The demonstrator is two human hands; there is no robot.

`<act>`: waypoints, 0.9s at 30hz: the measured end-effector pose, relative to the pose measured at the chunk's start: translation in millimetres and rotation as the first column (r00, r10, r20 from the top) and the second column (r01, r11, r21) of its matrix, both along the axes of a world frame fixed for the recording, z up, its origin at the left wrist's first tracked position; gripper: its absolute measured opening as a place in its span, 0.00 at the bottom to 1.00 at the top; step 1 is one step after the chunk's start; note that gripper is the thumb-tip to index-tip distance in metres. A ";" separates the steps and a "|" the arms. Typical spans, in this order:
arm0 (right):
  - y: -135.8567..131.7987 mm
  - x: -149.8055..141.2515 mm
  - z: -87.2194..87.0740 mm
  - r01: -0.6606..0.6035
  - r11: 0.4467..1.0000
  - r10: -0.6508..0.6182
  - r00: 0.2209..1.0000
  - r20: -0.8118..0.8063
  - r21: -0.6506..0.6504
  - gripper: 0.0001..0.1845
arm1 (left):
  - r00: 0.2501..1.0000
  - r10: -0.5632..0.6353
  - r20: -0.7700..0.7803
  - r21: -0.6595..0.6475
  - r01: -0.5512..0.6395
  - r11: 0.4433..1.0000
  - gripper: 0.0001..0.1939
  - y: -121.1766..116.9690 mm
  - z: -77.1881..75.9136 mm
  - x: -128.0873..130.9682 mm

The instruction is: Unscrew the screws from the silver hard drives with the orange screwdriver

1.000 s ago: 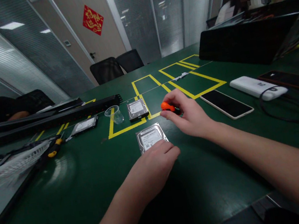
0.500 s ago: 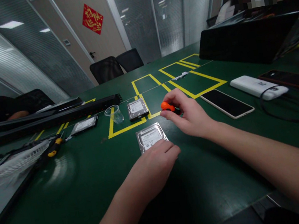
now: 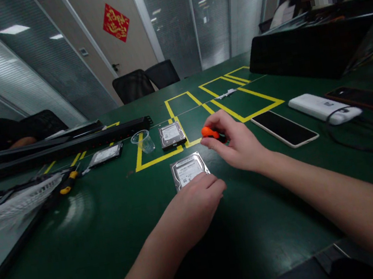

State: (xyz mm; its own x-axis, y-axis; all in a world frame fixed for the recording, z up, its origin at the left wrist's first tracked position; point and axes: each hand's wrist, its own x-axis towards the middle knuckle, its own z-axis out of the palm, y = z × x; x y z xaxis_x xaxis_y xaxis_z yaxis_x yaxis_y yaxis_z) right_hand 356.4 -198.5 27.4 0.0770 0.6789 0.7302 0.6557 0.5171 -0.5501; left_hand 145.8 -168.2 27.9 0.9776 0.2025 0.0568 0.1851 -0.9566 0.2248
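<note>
A silver hard drive (image 3: pixel 188 170) lies label up on the green table, its near part covered by my left hand (image 3: pixel 200 196). The fingers of that hand are curled together at the drive's near right side; the thumb is hidden. Just beyond and to the right, my right hand (image 3: pixel 234 139) is raised, pinching an orange-and-black handle (image 3: pixel 209 132) like a screwdriver's between thumb and fingers. Its shaft does not show. Behind these, a second hard drive (image 3: pixel 171 133) sits near yellow tape, with a clear plastic cup (image 3: pixel 143 141) to its left.
Another drive (image 3: pixel 106 154) and a yellow-and-black tool handle (image 3: pixel 69 182) lie to the left, by long black rails (image 3: pixel 110 131). On the right are a phone (image 3: pixel 284 128), a white power bank (image 3: pixel 325 108) with a cable, and a big black panel (image 3: pixel 310 51). People sit at both sides.
Both hands keep nearly the same pose and place. The whole view has shifted very slightly; nothing is picked up or let go.
</note>
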 end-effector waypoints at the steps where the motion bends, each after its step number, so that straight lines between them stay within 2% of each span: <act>1: -0.2 0.1 0.2 0.001 1.000 -0.001 1.000 0.001 0.000 0.10 | 1.000 0.001 0.001 -0.001 -0.001 1.000 0.07 -0.1 0.1 0.1; 13: -1.8 -1.3 2.8 -0.033 0.999 0.034 0.999 -0.028 0.016 0.10 | 1.000 -0.004 0.004 0.000 0.004 1.000 0.06 0.2 1.5 -0.8; 18: -14.4 -2.8 22.3 -0.070 0.990 0.098 0.968 -0.232 0.125 0.09 | 1.000 0.014 0.016 0.006 -0.014 1.000 0.02 1.7 6.4 -4.0; 22: -23.9 -6.9 38.3 -0.147 0.963 0.231 0.878 -0.418 0.225 0.07 | 0.999 0.044 0.030 0.018 -0.045 0.999 0.05 3.7 9.5 -6.8; 24: -25.1 -10.0 39.6 -0.173 0.960 0.261 0.841 -0.474 0.221 0.09 | 0.998 0.056 0.022 0.031 -0.056 0.998 0.06 4.2 9.5 -6.8; 27: -23.5 -15.6 34.4 -0.215 0.966 0.258 0.817 -0.515 0.142 0.14 | 0.997 0.074 0.013 0.034 -0.074 0.997 0.05 4.3 8.2 -5.8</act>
State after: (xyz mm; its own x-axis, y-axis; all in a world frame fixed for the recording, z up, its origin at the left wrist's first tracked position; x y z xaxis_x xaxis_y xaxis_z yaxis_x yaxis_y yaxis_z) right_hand 340.8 -222.0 61.8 0.3070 0.6722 0.6737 0.1308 0.6713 -0.7295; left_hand 140.0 -164.0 36.1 0.9592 0.2723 0.0759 0.2536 -0.9475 0.1946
